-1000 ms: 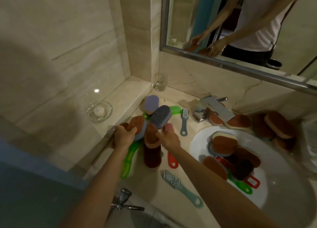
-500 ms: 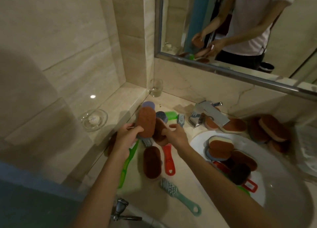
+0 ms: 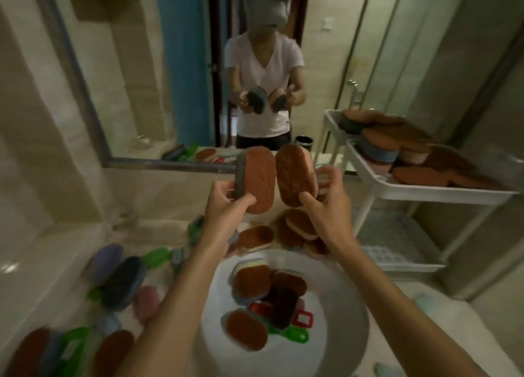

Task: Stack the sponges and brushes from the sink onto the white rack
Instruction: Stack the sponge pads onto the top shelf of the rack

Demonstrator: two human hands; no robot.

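Mid-frame, left hand (image 3: 226,206) clamped on a grey-backed sponge (image 3: 256,178) — right hand (image 3: 326,203) gripping a pink-backed sponge (image 3: 296,175), both upright above the sink (image 3: 340,334). White rack (image 3: 425,189) at right, already holding sponges.

A bathroom is indicated by the round white sink (image 3: 340,334), stone counter (image 3: 56,252), wall mirror (image 3: 181,65) and beige tiled walls (image 3: 31,150).
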